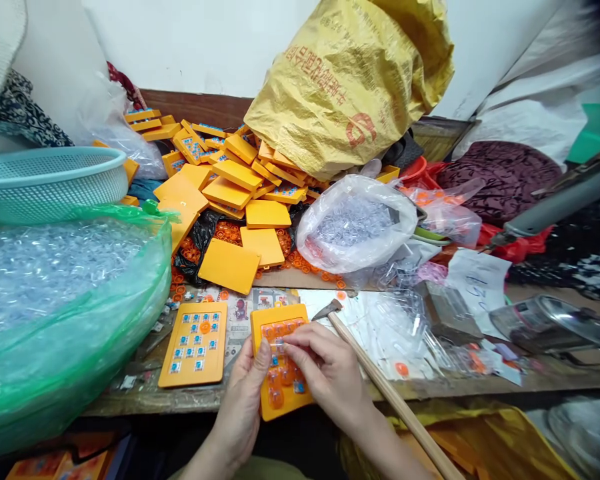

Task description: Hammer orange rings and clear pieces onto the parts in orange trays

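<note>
Gripping the orange panel by its left side, the left hand held it at the front edge of the bench, thumb on its face. The right hand pinched its fingers over the panel's upper keys; whether they grasped a piece, I could not tell. A second panel lay to the left, a wooden-handled tool to the right.

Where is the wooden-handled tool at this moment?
In the head view, the wooden-handled tool lies just right of the right hand, its metal head beside the held orange panel.
</note>
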Demonstrator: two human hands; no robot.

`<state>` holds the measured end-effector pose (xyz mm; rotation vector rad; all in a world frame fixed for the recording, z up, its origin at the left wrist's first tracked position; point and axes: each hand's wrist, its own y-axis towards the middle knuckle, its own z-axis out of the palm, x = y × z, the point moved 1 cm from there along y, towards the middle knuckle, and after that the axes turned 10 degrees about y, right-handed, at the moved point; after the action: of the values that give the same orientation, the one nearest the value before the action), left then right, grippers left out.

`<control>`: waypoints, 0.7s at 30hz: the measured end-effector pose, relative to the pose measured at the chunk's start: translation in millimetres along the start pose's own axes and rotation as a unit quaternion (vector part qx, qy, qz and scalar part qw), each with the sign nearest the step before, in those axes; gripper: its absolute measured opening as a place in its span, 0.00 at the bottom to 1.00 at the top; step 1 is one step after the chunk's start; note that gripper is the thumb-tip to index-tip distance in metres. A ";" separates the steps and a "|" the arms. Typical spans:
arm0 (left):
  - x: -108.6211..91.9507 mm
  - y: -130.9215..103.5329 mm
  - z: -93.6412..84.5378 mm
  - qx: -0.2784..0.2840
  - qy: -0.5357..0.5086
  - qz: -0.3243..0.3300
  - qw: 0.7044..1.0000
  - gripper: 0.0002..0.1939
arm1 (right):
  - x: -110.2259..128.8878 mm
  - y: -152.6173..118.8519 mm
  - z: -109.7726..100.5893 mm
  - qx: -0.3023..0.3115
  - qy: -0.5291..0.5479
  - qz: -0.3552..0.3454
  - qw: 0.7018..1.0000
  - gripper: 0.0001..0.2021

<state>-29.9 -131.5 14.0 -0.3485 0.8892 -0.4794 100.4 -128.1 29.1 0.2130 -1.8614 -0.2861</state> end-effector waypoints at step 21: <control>10.3 7.4 16.6 -0.027 0.050 -0.072 0.996 0.26 | -45.8 9.0 -86.3 -0.039 -0.181 0.242 0.952 0.19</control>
<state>-9.1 -129.3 13.5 -0.4422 0.9802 -0.6105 196.4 -114.0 15.1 -0.3743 -2.1879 -0.0584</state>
